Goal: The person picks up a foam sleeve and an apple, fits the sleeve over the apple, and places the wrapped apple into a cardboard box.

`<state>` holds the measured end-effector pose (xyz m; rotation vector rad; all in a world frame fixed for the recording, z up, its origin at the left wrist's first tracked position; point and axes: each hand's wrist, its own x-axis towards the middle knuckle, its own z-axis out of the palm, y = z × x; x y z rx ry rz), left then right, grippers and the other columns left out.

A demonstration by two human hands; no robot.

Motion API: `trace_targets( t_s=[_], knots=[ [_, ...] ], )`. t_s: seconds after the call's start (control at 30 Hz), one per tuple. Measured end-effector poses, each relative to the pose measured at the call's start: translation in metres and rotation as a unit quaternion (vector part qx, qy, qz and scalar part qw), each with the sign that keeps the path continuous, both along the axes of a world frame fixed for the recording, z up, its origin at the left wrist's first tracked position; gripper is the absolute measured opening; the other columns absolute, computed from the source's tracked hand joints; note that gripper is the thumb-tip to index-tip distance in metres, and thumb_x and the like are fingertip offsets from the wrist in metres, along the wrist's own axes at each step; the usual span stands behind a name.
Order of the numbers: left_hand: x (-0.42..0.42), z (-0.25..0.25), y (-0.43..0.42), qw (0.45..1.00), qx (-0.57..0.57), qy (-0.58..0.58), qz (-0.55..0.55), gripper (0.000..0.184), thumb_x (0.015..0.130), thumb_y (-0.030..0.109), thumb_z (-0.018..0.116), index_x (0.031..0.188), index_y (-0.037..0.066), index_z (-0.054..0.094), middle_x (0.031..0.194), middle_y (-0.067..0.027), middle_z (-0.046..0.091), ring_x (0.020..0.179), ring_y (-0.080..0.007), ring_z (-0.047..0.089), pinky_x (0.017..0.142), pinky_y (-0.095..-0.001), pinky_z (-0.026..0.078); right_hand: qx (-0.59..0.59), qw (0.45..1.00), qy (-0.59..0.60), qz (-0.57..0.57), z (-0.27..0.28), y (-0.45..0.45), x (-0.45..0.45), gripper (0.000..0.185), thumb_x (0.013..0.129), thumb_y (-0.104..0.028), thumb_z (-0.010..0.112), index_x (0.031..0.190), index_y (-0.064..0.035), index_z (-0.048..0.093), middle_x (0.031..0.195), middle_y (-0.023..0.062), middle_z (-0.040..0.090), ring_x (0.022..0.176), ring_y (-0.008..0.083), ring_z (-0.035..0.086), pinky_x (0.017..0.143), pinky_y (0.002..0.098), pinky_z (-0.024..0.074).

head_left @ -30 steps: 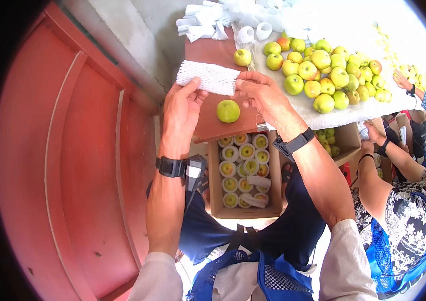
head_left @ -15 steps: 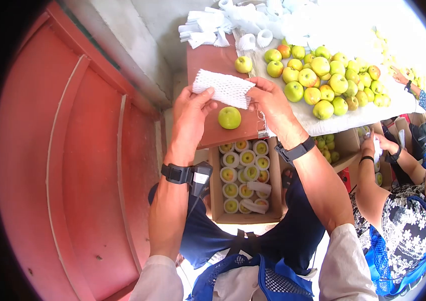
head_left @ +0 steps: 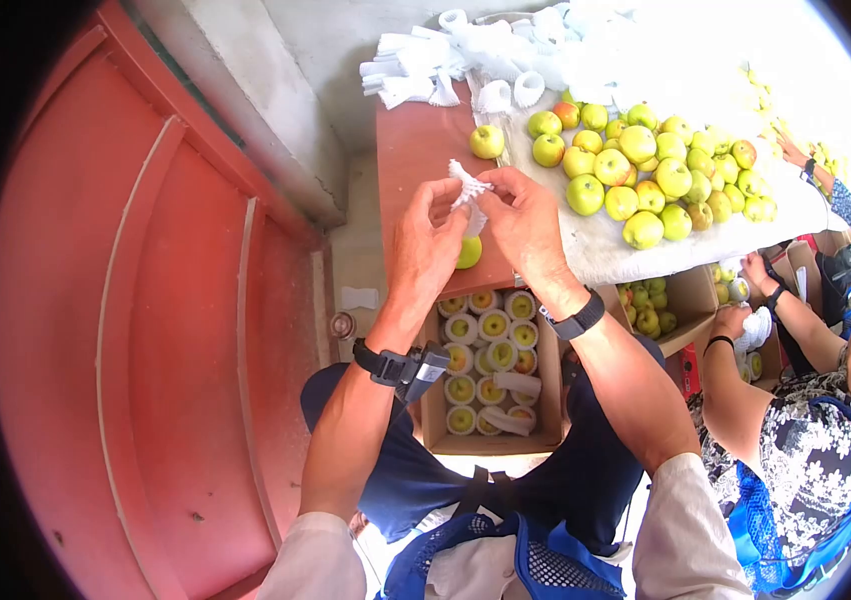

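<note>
Two sets of fingers, those of the left hand (head_left: 425,240) and of the right hand (head_left: 527,225), pinched one white net (head_left: 467,182) between thumbs and fingertips. In the earlier frame the net was wide and flat between the hands; now it was bunched and narrow, with one end pointing up, and the hands had come close together. I judge that the net was being worked open at its mouth, but the opening itself could not be seen.

Just below the fingers, the green apple (head_left: 468,252) rested on the red worktop (head_left: 425,150), outside the net. Earlier it was seen whole, but now the hands hid part of it. The yellow apple (head_left: 486,141) stayed further back, beside the cloth (head_left: 585,250), where many apples (head_left: 635,150) lay in a group. The net pile (head_left: 410,62) was at the back, as before.

Under the worktop edge, the box (head_left: 490,441) still held apples in nets, with some loose nets (head_left: 517,382) on top. On the floor, a small round thing (head_left: 342,325), earlier hidden by the left arm, had come into sight. To the right, a co-worker's hands (head_left: 730,322) were further apart than before, and white net material showed by the nearer one.
</note>
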<state>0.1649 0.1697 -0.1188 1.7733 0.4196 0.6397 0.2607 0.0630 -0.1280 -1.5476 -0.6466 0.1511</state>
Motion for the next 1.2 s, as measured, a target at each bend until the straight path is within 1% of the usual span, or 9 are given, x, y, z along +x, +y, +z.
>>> trace_targets(
  t_s=[0.17, 0.23, 0.3, 0.5, 0.73, 0.93, 1.0, 1.13, 1.2],
  knots=[
    [0.002, -0.002, 0.005, 0.998, -0.051, 0.001, 0.031, 0.027, 0.102, 0.009, 0.065, 0.127, -0.003, 0.065, 0.114, -0.0077, 0.073, 0.099, -0.0105, 0.067, 0.088, -0.0286, 0.054, 0.006, 0.998, 0.048, 0.029, 0.006, 0.002, -0.008, 0.019, 0.098, -0.012, 0.066, 0.107, 0.0044, 0.07, 0.088, 0.0109, 0.073, 0.08, 0.017, 0.07, 0.073, 0.034, 0.0543],
    [0.006, -0.009, 0.013, 0.985, -0.157, -0.074, 0.006, 0.019, 0.105, 0.014, 0.063, 0.116, 0.0, 0.069, 0.102, -0.0042, 0.073, 0.087, -0.0108, 0.068, 0.08, -0.0259, 0.054, 0.03, 0.994, 0.09, 0.05, 0.007, 0.002, -0.003, 0.02, 0.1, -0.014, 0.066, 0.106, 0.0039, 0.07, 0.088, 0.0089, 0.073, 0.079, 0.0154, 0.069, 0.07, 0.0335, 0.0532],
    [0.006, -0.013, 0.018, 0.972, -0.218, -0.082, -0.026, 0.02, 0.106, 0.016, 0.063, 0.115, 0.0, 0.069, 0.102, -0.0043, 0.073, 0.088, -0.0108, 0.068, 0.081, -0.0263, 0.054, 0.09, 0.944, 0.295, 0.12, 0.01, -0.005, 0.005, 0.02, 0.103, -0.02, 0.064, 0.105, -0.0017, 0.07, 0.09, 0.0037, 0.072, 0.078, 0.0113, 0.065, 0.065, 0.0304, 0.0481],
    [0.004, -0.012, 0.026, 0.928, -0.357, -0.069, -0.083, 0.022, 0.108, 0.023, 0.061, 0.118, 0.004, 0.067, 0.114, -0.0042, 0.072, 0.105, -0.0136, 0.068, 0.095, -0.0311, 0.055, 0.119, 0.889, 0.402, 0.184, 0.005, -0.009, 0.016, 0.02, 0.106, -0.028, 0.061, 0.105, -0.0091, 0.068, 0.095, 0.0001, 0.071, 0.079, 0.0097, 0.062, 0.067, 0.0262, 0.0444],
    [0.004, -0.015, 0.024, 0.939, -0.329, -0.08, -0.067, 0.02, 0.107, 0.023, 0.063, 0.116, 0.005, 0.068, 0.111, -0.0027, 0.071, 0.1, -0.0113, 0.067, 0.093, -0.0293, 0.054, 0.112, 0.897, 0.374, 0.208, 0.013, -0.012, 0.01, 0.025, 0.101, -0.029, 0.07, 0.11, -0.0061, 0.067, 0.095, 0.0015, 0.07, 0.079, 0.0093, 0.061, 0.067, 0.0264, 0.045],
    [0.005, -0.011, 0.014, 0.975, -0.215, -0.049, -0.01, 0.016, 0.105, 0.019, 0.066, 0.112, 0.006, 0.07, 0.101, 0.002, 0.071, 0.089, -0.006, 0.062, 0.078, -0.0238, 0.048, 0.039, 0.958, 0.237, 0.157, 0.008, -0.005, 0.005, 0.03, 0.093, -0.021, 0.078, 0.112, 0.0005, 0.068, 0.099, 0.0052, 0.07, 0.084, 0.009, 0.061, 0.068, 0.0249, 0.0457],
    [0.005, -0.007, 0.01, 0.978, -0.204, -0.051, 0.005, 0.016, 0.104, 0.019, 0.067, 0.11, 0.004, 0.07, 0.098, 0.0006, 0.071, 0.086, -0.0064, 0.063, 0.075, -0.0242, 0.048, -0.008, 0.988, 0.115, 0.101, -0.002, 0.001, 0.006, 0.027, 0.096, -0.018, 0.074, 0.114, 0.0015, 0.069, 0.098, 0.0048, 0.071, 0.082, 0.0096, 0.061, 0.068, 0.025, 0.0462],
    [0.003, -0.008, 0.014, 0.973, -0.225, -0.057, 0.008, 0.017, 0.102, 0.02, 0.069, 0.11, 0.004, 0.07, 0.095, 0.0006, 0.071, 0.083, -0.0066, 0.063, 0.071, -0.0246, 0.048, 0.011, 0.978, 0.183, 0.099, 0.0, -0.002, 0.011, 0.024, 0.098, -0.015, 0.069, 0.115, 0.0017, 0.069, 0.095, 0.0047, 0.071, 0.079, 0.0095, 0.061, 0.067, 0.0267, 0.047],
    [0.003, -0.016, 0.023, 0.957, -0.283, -0.052, -0.025, 0.019, 0.104, 0.022, 0.067, 0.115, 0.006, 0.07, 0.101, 0.0013, 0.071, 0.087, -0.0065, 0.063, 0.072, -0.0245, 0.046, 0.093, 0.93, 0.331, 0.131, 0.001, -0.006, 0.014, 0.021, 0.1, -0.015, 0.067, 0.116, -0.0005, 0.069, 0.095, 0.004, 0.072, 0.077, 0.0103, 0.062, 0.066, 0.028, 0.0469]
  ],
)
